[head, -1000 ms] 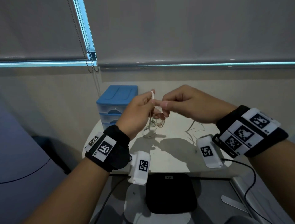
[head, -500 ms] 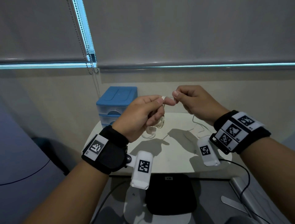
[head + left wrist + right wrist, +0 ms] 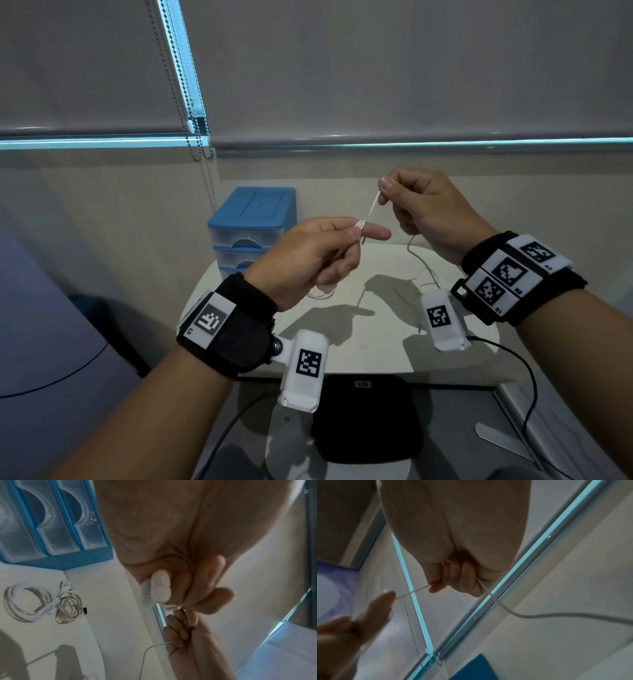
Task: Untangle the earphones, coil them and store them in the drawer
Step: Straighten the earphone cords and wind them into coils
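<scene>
Closest to the camera, the black pad (image 3: 366,418) sits just below the near edge of the white table (image 3: 376,356), with a dark cable (image 3: 527,377) trailing off to the right; above the table both hands are raised; the left hand (image 3: 308,253) is curled, thumb pressed against the forefinger with several turns of the white earphone cord (image 3: 371,205) wound round that forefinger, and the left wrist view shows the white earbuds (image 3: 158,586) tucked under its curled fingers (image 3: 207,577); the cord runs taut, up and to the right, to the right hand (image 3: 431,212), which is higher and a little farther off; that hand pinches the cord between thumb and forefinger, the other fingers folded in over it; from under the right hand the loose rest of the cord drops in a curve to the tabletop, where it lies in slack loops beneath the right wrist; so the earphones are in both hands, part wound, part trailing on the table; beyond the left hand, two coiled cables lie on the table side by side and touching, a white coil (image 3: 29,604) and a beige coil (image 3: 69,609); just behind them stands the blue drawer unit (image 3: 251,226), its translucent drawers shut; farthest back, the roller blinds (image 3: 411,68) and their bead chain (image 3: 191,137).
</scene>
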### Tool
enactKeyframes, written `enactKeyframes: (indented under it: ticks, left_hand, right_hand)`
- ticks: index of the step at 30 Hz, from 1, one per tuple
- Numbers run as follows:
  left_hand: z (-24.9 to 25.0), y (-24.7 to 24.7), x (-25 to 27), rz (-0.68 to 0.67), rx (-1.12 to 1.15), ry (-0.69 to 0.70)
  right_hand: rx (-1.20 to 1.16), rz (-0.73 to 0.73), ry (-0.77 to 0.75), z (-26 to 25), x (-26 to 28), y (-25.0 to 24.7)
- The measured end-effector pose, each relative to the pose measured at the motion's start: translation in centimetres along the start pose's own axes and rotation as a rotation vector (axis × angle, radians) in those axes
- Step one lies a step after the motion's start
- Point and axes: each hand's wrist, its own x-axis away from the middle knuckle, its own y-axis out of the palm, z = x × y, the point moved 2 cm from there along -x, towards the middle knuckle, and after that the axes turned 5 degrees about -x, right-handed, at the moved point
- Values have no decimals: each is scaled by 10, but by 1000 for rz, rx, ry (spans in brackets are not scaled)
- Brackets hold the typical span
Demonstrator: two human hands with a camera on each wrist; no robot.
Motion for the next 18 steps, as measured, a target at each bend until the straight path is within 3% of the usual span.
enactKeyframes:
  ticks: [4,13,18]
  left_hand:
    - [0,0,0,30,7,20]
    - [7,1,6,-66,36,65]
    - [8,-1,4,13,103,132]
  right_hand:
    - [0,13,-22,-4,-2,0]
    - [57,64,-16,-3,-7,-5]
    - [232,-64,45,13,7,3]
